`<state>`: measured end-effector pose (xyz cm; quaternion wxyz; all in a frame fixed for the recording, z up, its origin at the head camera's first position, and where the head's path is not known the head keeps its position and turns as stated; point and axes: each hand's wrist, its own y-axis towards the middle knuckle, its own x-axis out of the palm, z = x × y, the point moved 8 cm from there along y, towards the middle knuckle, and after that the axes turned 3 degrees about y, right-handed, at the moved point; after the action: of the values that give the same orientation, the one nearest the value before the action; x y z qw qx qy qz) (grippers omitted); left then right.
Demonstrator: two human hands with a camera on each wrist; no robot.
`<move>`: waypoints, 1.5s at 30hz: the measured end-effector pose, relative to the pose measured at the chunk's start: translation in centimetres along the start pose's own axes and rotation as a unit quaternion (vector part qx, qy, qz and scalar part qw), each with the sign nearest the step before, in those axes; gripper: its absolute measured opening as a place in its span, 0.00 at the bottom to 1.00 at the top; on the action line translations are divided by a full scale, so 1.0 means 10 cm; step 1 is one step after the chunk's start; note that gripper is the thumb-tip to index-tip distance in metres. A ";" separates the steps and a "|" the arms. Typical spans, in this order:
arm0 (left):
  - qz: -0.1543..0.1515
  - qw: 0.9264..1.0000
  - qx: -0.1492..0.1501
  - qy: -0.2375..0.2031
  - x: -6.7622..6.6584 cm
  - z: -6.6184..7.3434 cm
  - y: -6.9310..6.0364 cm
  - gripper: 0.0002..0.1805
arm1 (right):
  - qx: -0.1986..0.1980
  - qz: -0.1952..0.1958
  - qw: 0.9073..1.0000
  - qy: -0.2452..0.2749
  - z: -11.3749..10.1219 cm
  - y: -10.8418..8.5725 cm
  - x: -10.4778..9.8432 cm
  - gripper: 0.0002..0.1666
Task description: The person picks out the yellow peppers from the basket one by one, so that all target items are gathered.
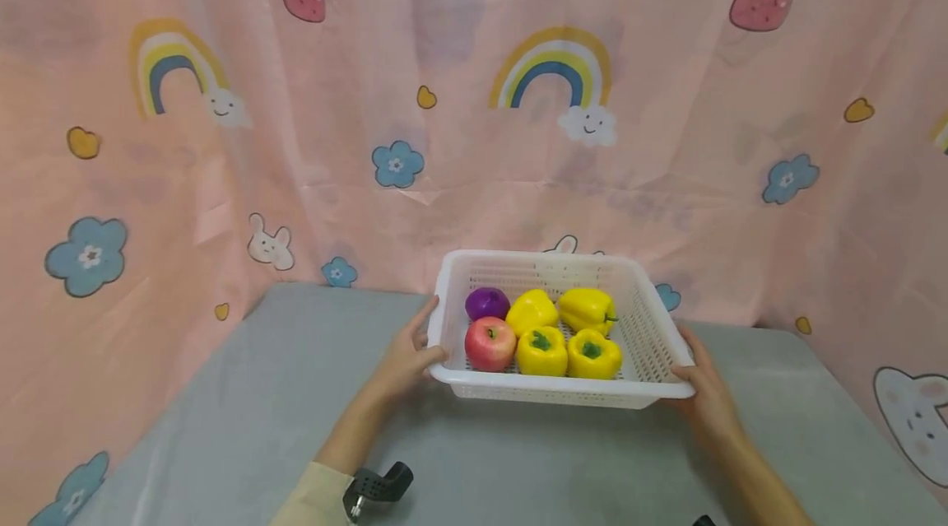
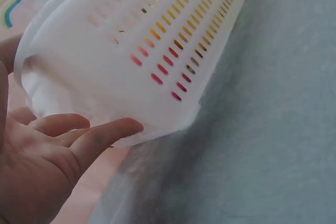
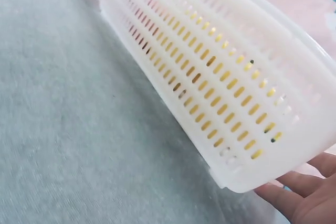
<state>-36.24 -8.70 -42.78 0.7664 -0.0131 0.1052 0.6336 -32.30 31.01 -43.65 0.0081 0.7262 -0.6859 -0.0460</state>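
A left hand (image 1: pixel 402 360) and right hand (image 1: pixel 707 394) grip a white basket (image 1: pixel 548 383) at lower center, apple (image 1: pixel 490 344) and peppers (image 1: pixel 541 353) already inside, seemingly raised but not yet set down.

head view forward-down from above, both wrist views close on the same basket wall (image 1: pixel 548 394)

"What was in the basket (image 1: pixel 563 386)?"

"Two rows. In front, the apple (image 1: pixel 490 345) sat leftmost, with two front peppers (image 1: pixel 542 355) to its right."

"And behind?"

"A round vegetable (image 1: pixel 487 304) lay behind the apple, two rear peppers (image 1: pixel 532 312) to its right."

"Where were the hands?"

"Left hand (image 1: pixel 404 357) at the basket's left end, right hand (image 1: pixel 707 390) at its right, over the table (image 1: pixel 518 460), before the curtain (image 1: pixel 474 205)."
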 end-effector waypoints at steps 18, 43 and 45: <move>0.003 0.999 -0.036 0.006 -0.77 0.00 -0.08 0.48 | 0.003 -0.028 0.999 0.042 -0.16 0.13 0.69 0.39; 0.020 0.999 -0.046 -0.012 -0.78 -0.18 -0.10 0.46 | -0.048 -0.118 0.988 0.083 -0.06 0.73 0.50 0.24; 0.025 0.999 -0.047 -0.011 -0.81 -0.18 -0.09 0.46 | -0.052 -0.145 0.983 0.100 -0.07 0.73 0.54 0.25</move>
<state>-37.00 -17.03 -43.18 0.7501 -0.0392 0.0672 0.6567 -39.23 25.13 -42.74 0.1077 0.8177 -0.5654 -0.0098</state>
